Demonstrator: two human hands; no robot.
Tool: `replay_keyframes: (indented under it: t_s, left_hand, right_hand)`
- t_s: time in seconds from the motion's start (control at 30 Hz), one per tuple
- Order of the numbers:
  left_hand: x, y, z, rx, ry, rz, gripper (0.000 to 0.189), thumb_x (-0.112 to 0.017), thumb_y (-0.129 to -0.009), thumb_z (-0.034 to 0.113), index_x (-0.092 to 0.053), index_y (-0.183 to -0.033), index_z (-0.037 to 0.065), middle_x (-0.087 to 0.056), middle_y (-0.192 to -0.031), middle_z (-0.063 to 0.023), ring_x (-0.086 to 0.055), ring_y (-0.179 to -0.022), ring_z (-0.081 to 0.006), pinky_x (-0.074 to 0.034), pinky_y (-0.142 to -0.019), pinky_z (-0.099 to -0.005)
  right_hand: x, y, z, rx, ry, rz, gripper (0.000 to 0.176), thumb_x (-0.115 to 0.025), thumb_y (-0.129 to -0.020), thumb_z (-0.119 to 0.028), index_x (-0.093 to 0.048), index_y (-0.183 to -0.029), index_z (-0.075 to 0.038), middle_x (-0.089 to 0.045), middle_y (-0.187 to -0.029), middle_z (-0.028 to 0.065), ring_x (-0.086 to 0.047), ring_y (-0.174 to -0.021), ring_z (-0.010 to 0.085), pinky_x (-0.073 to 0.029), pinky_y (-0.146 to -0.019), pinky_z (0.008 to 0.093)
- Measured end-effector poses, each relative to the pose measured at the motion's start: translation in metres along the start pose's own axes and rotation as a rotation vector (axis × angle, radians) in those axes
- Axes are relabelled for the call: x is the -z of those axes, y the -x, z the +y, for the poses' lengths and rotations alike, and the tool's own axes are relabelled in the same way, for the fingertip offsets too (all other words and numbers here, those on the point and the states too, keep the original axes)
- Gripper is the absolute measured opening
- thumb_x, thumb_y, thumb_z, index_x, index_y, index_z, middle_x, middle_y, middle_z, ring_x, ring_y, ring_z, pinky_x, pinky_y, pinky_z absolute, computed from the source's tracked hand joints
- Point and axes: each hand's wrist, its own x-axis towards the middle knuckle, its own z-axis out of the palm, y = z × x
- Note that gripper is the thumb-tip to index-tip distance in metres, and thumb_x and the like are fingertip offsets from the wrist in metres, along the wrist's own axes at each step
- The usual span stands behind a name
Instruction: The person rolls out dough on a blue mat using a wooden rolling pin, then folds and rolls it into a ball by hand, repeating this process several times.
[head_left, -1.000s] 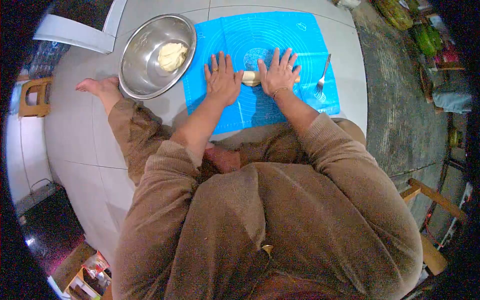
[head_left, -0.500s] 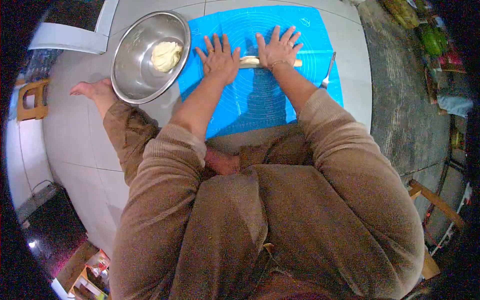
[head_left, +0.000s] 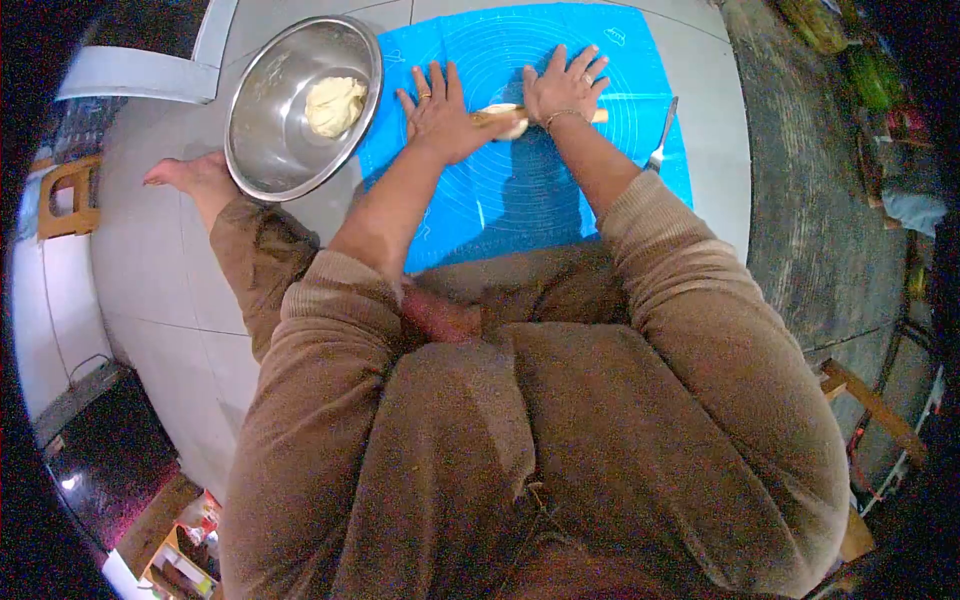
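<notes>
Both palms press down on a wooden rolling pin (head_left: 600, 116) that lies crosswise on a blue silicone mat (head_left: 520, 215). My left hand (head_left: 438, 115) rests flat over the pin's left part, fingers stretched forward. Over its right part lies my right hand (head_left: 563, 90), fingers spread, a bracelet at the wrist. Between the hands, a small piece of pale dough (head_left: 512, 124) shows at the pin, partly hidden by it. A larger lump of dough (head_left: 336, 106) sits inside a steel bowl (head_left: 262, 165) left of the mat.
A fork (head_left: 662, 140) lies along the mat's right edge. My bare foot (head_left: 188, 180) is on the tiled floor (head_left: 160, 270) below the bowl. A dark, worn board-like surface (head_left: 790, 180) runs along the right, and an orange-brown stool (head_left: 70, 198) stands far left.
The rolling pin has shifted slightly forward under my hands. More of the small dough piece now shows on the near side of the pin. The dough in the bowl stays put.
</notes>
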Motion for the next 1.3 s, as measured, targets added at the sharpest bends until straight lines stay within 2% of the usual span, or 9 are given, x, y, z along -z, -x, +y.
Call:
replay_keyframes:
  t_s: [0.13, 0.23, 0.43, 0.67, 0.83, 1.03, 1.13, 1.23, 1.3]
  left_hand:
    - [0.007, 0.02, 0.005, -0.063, -0.083, -0.025, 0.137, -0.065, -0.052, 0.079, -0.007, -0.146, -0.002, -0.004, -0.151, -0.0271, 0.005, -0.14, -0.0442, 0.005, -0.109, -0.059]
    - [0.003, 0.033, 0.0, -0.11, 0.038, 0.06, 0.131, -0.067, -0.057, 0.075, -0.009, -0.146, -0.002, -0.005, -0.15, -0.0291, 0.006, -0.139, -0.0457, 0.004, -0.109, -0.0588]
    - [-0.007, 0.061, 0.002, -0.1, 0.116, 0.178, 0.096, -0.066, -0.072, 0.059, -0.034, -0.138, -0.002, -0.01, -0.148, -0.0323, 0.0, -0.138, -0.0489, 0.001, -0.109, -0.0601]
    - [0.014, 0.065, 0.024, -0.259, 0.254, 0.434, 0.051, -0.07, -0.074, 0.019, -0.053, -0.118, 0.0, -0.037, -0.134, -0.0257, -0.028, -0.129, -0.0464, -0.021, -0.107, -0.0551]
    - [0.016, 0.038, 0.032, -0.416, 0.273, 0.39, 0.041, -0.068, -0.074, 0.01, -0.055, -0.111, 0.0, -0.049, -0.12, -0.0212, -0.045, -0.114, -0.0421, -0.034, -0.1, -0.0513]
    - [0.084, 0.038, 0.048, -0.223, 0.51, 0.568, 0.045, -0.07, -0.075, 0.011, -0.051, -0.113, -0.004, -0.052, -0.115, -0.0214, -0.049, -0.111, -0.0394, -0.04, -0.096, -0.0406]
    - [0.07, 0.048, 0.043, 0.142, 0.746, 0.774, 0.055, -0.072, -0.078, 0.017, -0.045, -0.119, -0.005, -0.051, -0.114, -0.0212, -0.049, -0.112, -0.0357, -0.04, -0.096, -0.0386]
    - [0.059, 0.051, 0.033, 0.524, 1.188, 0.285, 0.066, -0.074, -0.078, 0.025, -0.039, -0.124, -0.005, -0.046, -0.121, -0.022, -0.047, -0.115, -0.032, -0.039, -0.096, -0.0375]
    - [0.052, 0.049, 0.027, 0.555, 1.5, 0.068, 0.071, -0.076, -0.077, 0.028, -0.038, -0.126, -0.005, -0.044, -0.125, -0.0213, -0.047, -0.114, -0.0314, -0.04, -0.094, -0.0364]
  right_hand:
    - [-0.001, 0.008, 0.004, 0.028, 0.042, 0.014, 0.075, -0.038, -0.089, -0.057, -0.027, -0.144, -0.008, -0.01, -0.149, 0.0302, -0.007, -0.137, 0.0494, -0.01, -0.11, 0.0578]
    - [-0.001, 0.011, 0.006, 0.037, 0.027, 0.013, 0.077, -0.039, -0.088, -0.06, -0.029, -0.144, -0.009, -0.011, -0.149, 0.0301, -0.007, -0.138, 0.0486, -0.011, -0.11, 0.0566]
    - [0.026, 0.017, 0.019, 0.123, -0.16, -0.188, 0.078, -0.05, -0.081, -0.06, -0.037, -0.14, -0.009, -0.02, -0.146, 0.031, -0.016, -0.135, 0.0501, -0.017, -0.109, 0.0574]
    - [0.074, 0.045, 0.035, 0.476, -0.031, -0.369, 0.049, -0.068, -0.072, -0.022, -0.054, -0.117, -0.006, -0.054, -0.116, 0.0214, -0.053, -0.108, 0.0396, -0.043, -0.091, 0.0489]
    - [0.054, 0.055, 0.046, 0.467, -0.049, -0.319, 0.03, -0.057, -0.082, -0.027, -0.063, -0.104, -0.008, -0.059, -0.109, 0.0184, -0.057, -0.104, 0.0375, -0.046, -0.088, 0.0488]
    - [0.068, 0.041, 0.041, 0.398, -0.288, -0.524, 0.038, -0.052, -0.082, -0.037, -0.068, -0.085, -0.002, -0.064, -0.085, 0.0229, -0.064, -0.087, 0.0331, -0.051, -0.078, 0.0429]
    - [0.077, 0.029, 0.045, 0.397, -0.455, -0.594, 0.042, -0.052, -0.081, -0.039, -0.066, -0.077, 0.0, -0.064, -0.074, 0.0209, -0.065, -0.071, 0.0313, -0.051, -0.068, 0.0422]
    - [0.098, 0.023, 0.042, 0.328, -0.607, -0.778, 0.035, -0.054, -0.08, -0.036, -0.062, -0.073, -0.002, -0.059, -0.065, 0.012, -0.057, -0.055, 0.0231, -0.046, -0.052, 0.0373]
    - [0.107, 0.023, 0.039, 0.171, -0.759, -0.863, 0.027, -0.054, -0.079, -0.031, -0.057, -0.07, -0.006, -0.05, -0.06, 0.0025, -0.045, -0.046, 0.0117, -0.036, -0.039, 0.0295]
